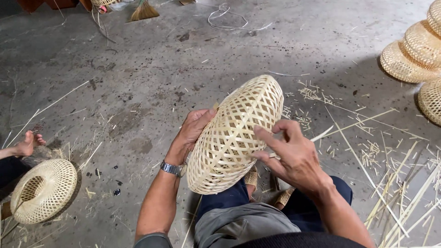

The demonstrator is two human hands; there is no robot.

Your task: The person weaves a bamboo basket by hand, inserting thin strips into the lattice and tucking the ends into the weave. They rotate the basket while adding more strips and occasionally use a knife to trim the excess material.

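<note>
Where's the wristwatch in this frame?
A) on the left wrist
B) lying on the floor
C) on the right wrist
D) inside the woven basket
A: the metal wristwatch sits on the wrist of the left hand, which grips the rim of the woven basket; the right hand has a bare wrist.

Woven bamboo baskets: six in view, maybe more past the right edge. One held basket point(236, 133) between two hands, left hand point(193, 133) and right hand point(294, 156). One ring-shaped basket point(43, 190) on the floor at left. Four stacked baskets point(413, 55) at right. One wristwatch point(171, 168). One broom head point(144, 11). One white cord loop point(229, 18). One bare foot point(27, 143) of another person. Loose bamboo strips point(395, 193): too many to count.
</note>
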